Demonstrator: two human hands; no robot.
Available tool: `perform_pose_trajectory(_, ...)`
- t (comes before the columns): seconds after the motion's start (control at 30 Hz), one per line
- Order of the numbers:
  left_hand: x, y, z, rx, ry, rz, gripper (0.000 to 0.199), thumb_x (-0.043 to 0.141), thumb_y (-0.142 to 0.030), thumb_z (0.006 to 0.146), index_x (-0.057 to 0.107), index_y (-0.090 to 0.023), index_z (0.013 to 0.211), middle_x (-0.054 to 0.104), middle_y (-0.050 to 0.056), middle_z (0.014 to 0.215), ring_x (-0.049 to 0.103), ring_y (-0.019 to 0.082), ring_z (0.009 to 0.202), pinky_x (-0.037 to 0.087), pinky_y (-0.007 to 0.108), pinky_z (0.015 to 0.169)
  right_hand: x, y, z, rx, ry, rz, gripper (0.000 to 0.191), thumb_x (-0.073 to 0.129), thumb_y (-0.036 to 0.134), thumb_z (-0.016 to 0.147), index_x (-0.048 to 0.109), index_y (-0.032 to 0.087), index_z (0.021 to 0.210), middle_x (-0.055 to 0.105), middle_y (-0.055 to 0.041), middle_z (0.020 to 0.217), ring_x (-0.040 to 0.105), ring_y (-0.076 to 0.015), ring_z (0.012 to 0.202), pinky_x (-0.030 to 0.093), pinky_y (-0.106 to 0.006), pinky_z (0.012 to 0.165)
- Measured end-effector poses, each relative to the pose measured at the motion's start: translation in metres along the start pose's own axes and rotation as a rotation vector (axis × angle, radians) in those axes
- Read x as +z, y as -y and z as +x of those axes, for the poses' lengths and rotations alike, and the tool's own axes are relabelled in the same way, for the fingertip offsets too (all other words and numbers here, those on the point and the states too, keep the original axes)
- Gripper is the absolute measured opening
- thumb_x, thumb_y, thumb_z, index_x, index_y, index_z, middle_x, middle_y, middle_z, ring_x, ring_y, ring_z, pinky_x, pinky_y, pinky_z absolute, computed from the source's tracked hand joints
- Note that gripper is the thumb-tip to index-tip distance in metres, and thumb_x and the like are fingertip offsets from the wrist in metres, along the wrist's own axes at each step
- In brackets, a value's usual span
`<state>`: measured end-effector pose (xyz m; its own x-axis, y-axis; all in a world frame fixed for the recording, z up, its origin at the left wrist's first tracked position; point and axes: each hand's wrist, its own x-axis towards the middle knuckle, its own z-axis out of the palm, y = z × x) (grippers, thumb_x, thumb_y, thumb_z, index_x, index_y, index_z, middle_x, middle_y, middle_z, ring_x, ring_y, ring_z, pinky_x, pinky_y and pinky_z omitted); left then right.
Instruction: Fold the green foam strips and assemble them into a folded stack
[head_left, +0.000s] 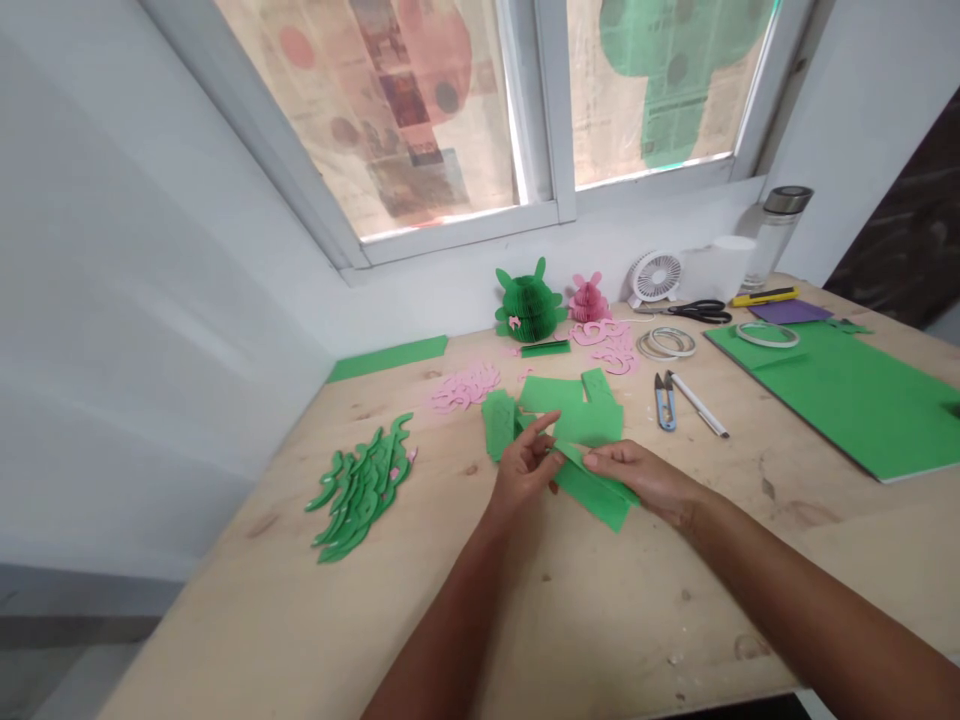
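Between my two hands is a folded strip of green paper [600, 487], held just above the table. My left hand [525, 470] pinches its left end between thumb and fingers, with the index finger stretched out. The right end is gripped by my right hand [645, 478], thumb on top. Right behind the hands lie several green paper pieces [589, 422], and a small green stack [499, 425] is beside my left hand. Off to the left rests a heap of cut green paper shapes [364, 490].
Near the wall stand a green honeycomb paper figure [529, 308], a pink one [589, 300], a fan [656, 277] and a bottle [776, 235]. Thread snips [664, 402], a white pen [697, 404], tape rolls [667, 343], black scissors [694, 311] and green sheets [855, 400] lie rightward.
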<state>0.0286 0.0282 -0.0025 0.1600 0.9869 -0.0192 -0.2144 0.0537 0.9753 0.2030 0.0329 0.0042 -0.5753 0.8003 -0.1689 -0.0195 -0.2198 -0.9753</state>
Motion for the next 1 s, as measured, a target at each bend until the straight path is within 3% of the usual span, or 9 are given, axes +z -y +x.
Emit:
perform_pose_trajectory(0.17, 0.009, 0.002, 0.001, -0.102, -0.101, -0.199, 0.062, 0.066, -0.049, 0.067, 0.052, -0.015, 0.117, 0.055, -0.002, 0.06, 0.053, 0.011, 0.047, 0.04, 0.022, 0.042, -0.002, -0.001, 0.004, -0.046, -0.165, 0.015, 0.042, 0.058, 0.054, 0.074, 0.059, 0.013, 0.065, 0.053, 0.0017, 0.055, 0.043, -0.0084, 0.048, 0.03, -0.022, 0.048)
perform_pose_trajectory(0.33, 0.015, 0.007, 0.001, -0.141, -0.06, -0.116, 0.044, 0.067, -0.052, 0.064, 0.061, -0.012, 0.081, 0.058, 0.003, 0.054, 0.056, 0.013, 0.048, 0.038, 0.02, 0.04, -0.002, -0.007, 0.007, -0.133, -0.274, -0.145, 0.043, 0.056, 0.055, 0.075, 0.049, 0.016, 0.058, 0.04, 0.0057, 0.049, 0.033, -0.0071, 0.045, 0.023, -0.022, 0.043)
perform_pose_trajectory(0.6, 0.016, 0.01, 0.002, -0.015, -0.094, 0.005, 0.028, 0.072, -0.04, 0.062, 0.063, -0.014, 0.065, 0.058, 0.001, 0.052, 0.051, 0.009, 0.044, 0.04, 0.02, 0.042, -0.002, -0.01, 0.009, -0.163, -0.301, -0.227, 0.036, 0.064, 0.049, 0.069, 0.05, 0.017, 0.06, 0.035, 0.0072, 0.048, 0.03, -0.0067, 0.044, 0.02, -0.021, 0.041)
perform_pose_trajectory(0.77, 0.016, 0.011, 0.002, -0.005, -0.097, 0.045, 0.028, 0.07, -0.041, 0.063, 0.063, -0.013, 0.06, 0.06, 0.002, 0.051, 0.05, 0.009, 0.043, 0.041, 0.021, 0.043, 0.003, -0.005, 0.008, -0.152, -0.292, -0.197, 0.033, 0.065, 0.048, 0.068, 0.055, 0.016, 0.065, 0.045, 0.0052, 0.052, 0.036, -0.0074, 0.046, 0.025, -0.021, 0.042)
perform_pose_trajectory(1.0, 0.018, 0.01, 0.001, 0.009, -0.125, 0.115, 0.032, 0.064, -0.041, 0.069, 0.06, -0.014, 0.052, 0.059, 0.003, 0.048, 0.048, 0.009, 0.04, 0.041, 0.022, 0.043, 0.005, -0.006, 0.008, -0.15, -0.335, -0.211, 0.035, 0.063, 0.05, 0.068, 0.052, 0.017, 0.064, 0.044, 0.0046, 0.051, 0.036, -0.0077, 0.046, 0.025, -0.022, 0.043)
